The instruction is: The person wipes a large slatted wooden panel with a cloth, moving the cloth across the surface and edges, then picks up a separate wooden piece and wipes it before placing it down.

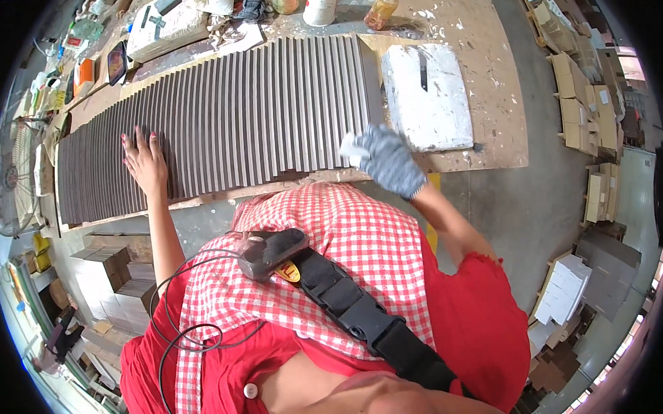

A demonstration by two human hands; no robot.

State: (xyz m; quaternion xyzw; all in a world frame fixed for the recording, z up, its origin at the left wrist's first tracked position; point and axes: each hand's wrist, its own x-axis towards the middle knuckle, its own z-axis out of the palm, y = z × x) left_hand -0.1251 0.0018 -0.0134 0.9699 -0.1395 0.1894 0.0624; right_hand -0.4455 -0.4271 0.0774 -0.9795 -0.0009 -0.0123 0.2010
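Note:
A long row of grey-brown board pieces (270,110), overlapping in stepped strips, lies across the worktable. My bare left hand (146,161) rests on the left part of the row, its fingers spread and flat. My right hand (390,161) wears a grey knitted glove. It is closed round a small white pad (353,149), possibly a sponge or folded cloth, at the near right corner of the row. The pad's exact kind cannot be made out. Just beyond my right hand lies a white-smeared slab (429,109) with a dark strip on it.
Along the table's far edge stand a white bottle (320,6), a small amber bottle (383,8) and a white-smeared block (166,30). A phone (117,63) lies at the far left. A fan (13,174) stands beyond the left end. Stacked cartons (576,89) line the right side.

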